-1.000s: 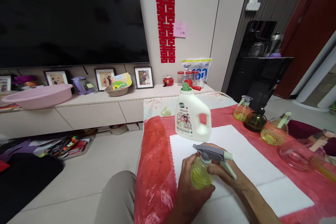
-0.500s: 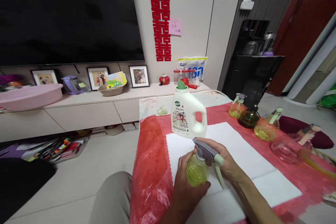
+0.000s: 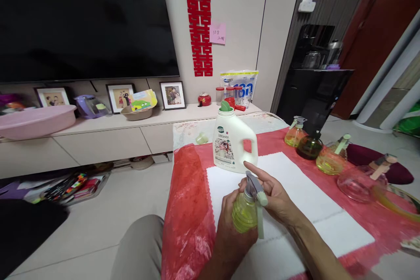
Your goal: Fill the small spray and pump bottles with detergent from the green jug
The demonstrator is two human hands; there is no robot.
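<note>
Wrapped around a ribbed clear spray bottle (image 3: pixel 243 215) of yellow-green liquid, my left hand (image 3: pixel 228 236) keeps it upright above the white cloth. The grey spray head (image 3: pixel 253 185) with its pale green nozzle and trigger sits on the bottle's neck. My right hand (image 3: pixel 278 197) has its fingers closed at that head, the index finger stretched out past it. Just beyond stands a white detergent jug (image 3: pixel 229 144) with a green spout in its uncapped mouth. A pale green cap (image 3: pixel 201 138) lies to the jug's left.
White cloth (image 3: pixel 298 188) covers part of the red plastic sheet (image 3: pixel 188 210) on the table. Along the right side stand several bottles, among them a dark green bottle (image 3: pixel 309 146) and a pink one (image 3: pixel 357 183). A roll of tape (image 3: pixel 400 203) lies nearer.
The spray head has turned on the bottle, its nozzle and trigger swinging closer toward me. My right index finger has lifted and straightened. The left hand keeps its hold on the bottle.
</note>
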